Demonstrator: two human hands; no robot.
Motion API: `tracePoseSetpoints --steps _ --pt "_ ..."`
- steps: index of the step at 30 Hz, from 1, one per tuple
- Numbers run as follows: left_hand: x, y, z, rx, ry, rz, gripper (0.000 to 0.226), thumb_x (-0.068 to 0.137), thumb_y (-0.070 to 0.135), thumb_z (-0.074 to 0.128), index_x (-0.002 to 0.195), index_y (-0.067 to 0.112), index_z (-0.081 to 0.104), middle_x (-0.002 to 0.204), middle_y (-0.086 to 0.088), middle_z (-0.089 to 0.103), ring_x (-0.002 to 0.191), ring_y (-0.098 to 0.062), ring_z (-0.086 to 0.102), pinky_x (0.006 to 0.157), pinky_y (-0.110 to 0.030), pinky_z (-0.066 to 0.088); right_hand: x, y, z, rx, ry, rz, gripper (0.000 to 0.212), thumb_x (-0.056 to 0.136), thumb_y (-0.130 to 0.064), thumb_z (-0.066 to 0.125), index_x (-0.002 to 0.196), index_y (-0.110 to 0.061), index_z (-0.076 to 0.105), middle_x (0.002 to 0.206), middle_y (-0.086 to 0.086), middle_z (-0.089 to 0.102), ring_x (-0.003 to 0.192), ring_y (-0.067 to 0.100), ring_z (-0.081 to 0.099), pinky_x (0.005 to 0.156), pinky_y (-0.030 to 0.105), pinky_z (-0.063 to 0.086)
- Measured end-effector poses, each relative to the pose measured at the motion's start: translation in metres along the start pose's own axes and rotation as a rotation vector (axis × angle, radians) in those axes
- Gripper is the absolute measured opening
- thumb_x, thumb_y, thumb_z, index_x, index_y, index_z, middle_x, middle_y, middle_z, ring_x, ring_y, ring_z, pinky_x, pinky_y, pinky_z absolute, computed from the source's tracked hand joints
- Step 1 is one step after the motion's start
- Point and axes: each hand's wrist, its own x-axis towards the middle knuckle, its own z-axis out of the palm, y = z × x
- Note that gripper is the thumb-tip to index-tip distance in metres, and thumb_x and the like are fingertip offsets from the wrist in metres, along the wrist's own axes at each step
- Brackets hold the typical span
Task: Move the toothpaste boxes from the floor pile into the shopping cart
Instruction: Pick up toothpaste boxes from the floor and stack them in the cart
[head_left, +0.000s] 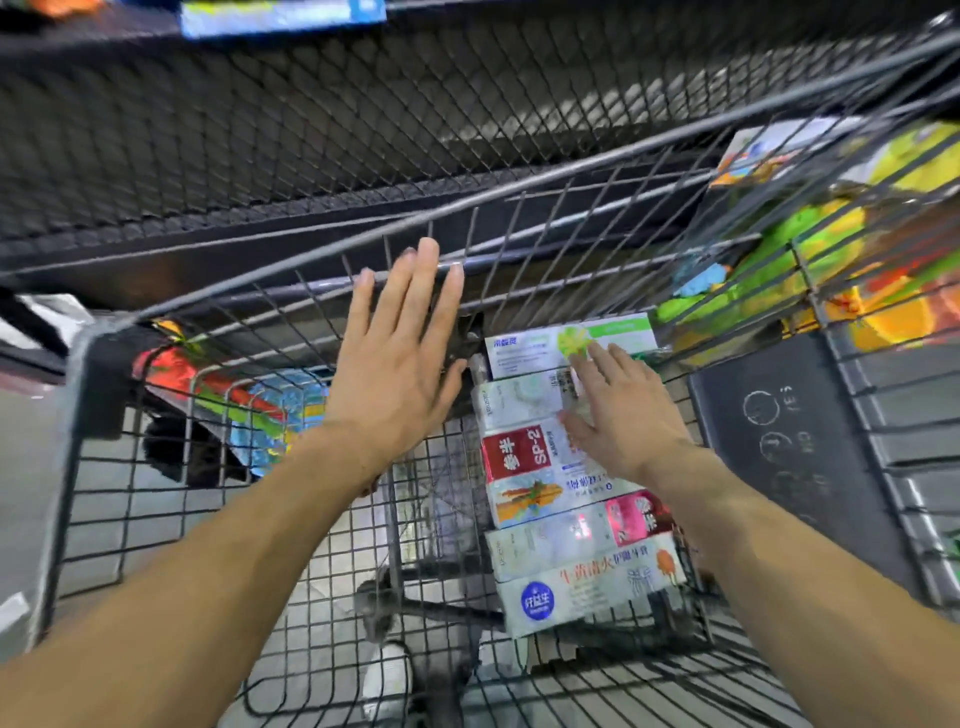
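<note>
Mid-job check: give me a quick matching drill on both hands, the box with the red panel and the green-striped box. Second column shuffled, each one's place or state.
1. left hand
2. right hand
3. box with the red panel
4. green-striped box

A. farthest box of the row in the shopping cart
B. flat on the boxes, fingers straight
C. open, raised, holding nothing
D. in the row, beside the right thumb

Pairs: 1-C, 2-B, 3-D, 4-A

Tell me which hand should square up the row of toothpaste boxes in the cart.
Right. The right hand already lies flat on the toothpaste boxes; the left hand hangs open, off to their side.
</note>
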Motion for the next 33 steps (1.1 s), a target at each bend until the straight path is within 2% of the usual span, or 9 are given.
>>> tracePoseSetpoints --steps 6,9,14,17,20,24,28,31,33 --pt "-0.019 -0.001 -0.071 -0.152 -0.34 0.012 0.084 0.101 0.043 0.043 0.16 0.013 -0.008 0.167 -0.015 -0.014 0.156 -0.031 -0.003 0.125 -0.048 0.011 -0.077 -0.026 -0.104 -0.065 -0.04 0.025 0.078 0.1 -0.064 0.023 0.162 -0.019 0.005 0.17 0.006 0.002 0.156 0.027 0.0 0.126 0.045 0.007" --pt "-0.044 -0.004 -0.128 -0.22 -0.455 -0.033 0.079 0.103 0.044 0.04 0.161 0.017 -0.007 0.169 -0.01 -0.007 0.156 -0.027 -0.001 0.125 -0.045 0.006 -0.123 -0.054 -0.164 -0.105 0.003 0.01 0.095 0.082 -0.072 0.001 0.161 -0.021 0.01 0.17 0.008 0.004 0.156 0.027 0.003 0.125 0.044 0.006" --pt "-0.107 -0.022 -0.235 -0.201 -0.408 -0.129 0.076 0.103 0.056 0.024 0.162 0.017 -0.003 0.17 -0.005 0.0 0.156 -0.024 -0.004 0.126 -0.046 -0.002 -0.179 -0.114 -0.245 -0.184 0.102 -0.161 0.082 0.096 -0.067 0.035 0.161 -0.02 0.016 0.169 0.007 0.01 0.156 0.027 0.005 0.125 0.048 0.01" --pt "-0.154 -0.044 -0.273 -0.175 -0.342 -0.238 0.085 0.093 0.067 0.003 0.162 0.018 0.0 0.17 -0.005 0.005 0.156 -0.024 0.0 0.125 -0.046 -0.002 -0.197 -0.155 -0.275 -0.207 0.138 -0.303 0.081 0.099 -0.065 0.038 0.161 -0.019 0.013 0.169 0.007 0.008 0.156 0.028 0.003 0.125 0.049 0.008" --pt "-0.21 -0.063 -0.299 -0.194 -0.293 -0.446 0.1 0.078 0.07 -0.007 0.162 0.019 0.009 0.168 -0.006 0.015 0.156 -0.026 0.01 0.124 -0.049 0.006 -0.205 -0.201 -0.287 -0.249 0.146 -0.476 0.08 0.099 -0.066 0.035 0.161 -0.019 0.013 0.169 0.007 0.01 0.156 0.027 0.005 0.126 0.047 0.009" --pt "-0.318 -0.064 -0.323 -0.191 -0.29 -0.754 0.099 0.079 0.07 -0.008 0.162 0.02 0.011 0.168 -0.005 0.018 0.156 -0.026 0.009 0.126 -0.049 0.005 -0.219 -0.27 -0.266 -0.388 0.111 -0.74 0.082 0.097 -0.067 0.034 0.161 -0.021 0.013 0.169 0.007 0.013 0.156 0.026 0.009 0.125 0.046 0.008" --pt "-0.461 -0.047 -0.33 -0.227 -0.297 -1.127 0.099 0.078 0.072 -0.011 0.162 0.023 0.003 0.169 -0.003 0.013 0.156 -0.023 0.004 0.125 -0.047 0.003 -0.248 -0.351 -0.223 -0.54 0.033 -0.983 0.093 0.087 -0.076 0.012 0.161 -0.02 0.014 0.169 0.007 0.013 0.155 0.026 0.01 0.125 0.045 0.01" --pt "-0.562 -0.018 -0.331 -0.297 -0.278 -1.39 0.099 0.075 0.071 -0.009 0.161 0.021 -0.001 0.168 -0.007 0.015 0.156 -0.027 0.009 0.124 -0.048 0.002 -0.283 -0.42 -0.188 -0.613 0.005 -1.125 0.087 0.094 -0.074 0.019 0.161 -0.019 0.014 0.168 0.008 0.013 0.155 0.026 0.009 0.124 0.043 0.01" --pt "-0.622 0.003 -0.328 -0.296 -0.281 -1.518 0.09 0.087 0.07 0.003 0.161 0.019 0.007 0.166 -0.011 0.023 0.154 -0.031 0.016 0.123 -0.05 0.009 -0.314 -0.464 -0.163 -0.648 -0.029 -1.206 0.084 0.095 -0.072 0.021 0.161 -0.02 0.015 0.169 0.007 0.012 0.155 0.025 0.009 0.124 0.042 0.01"
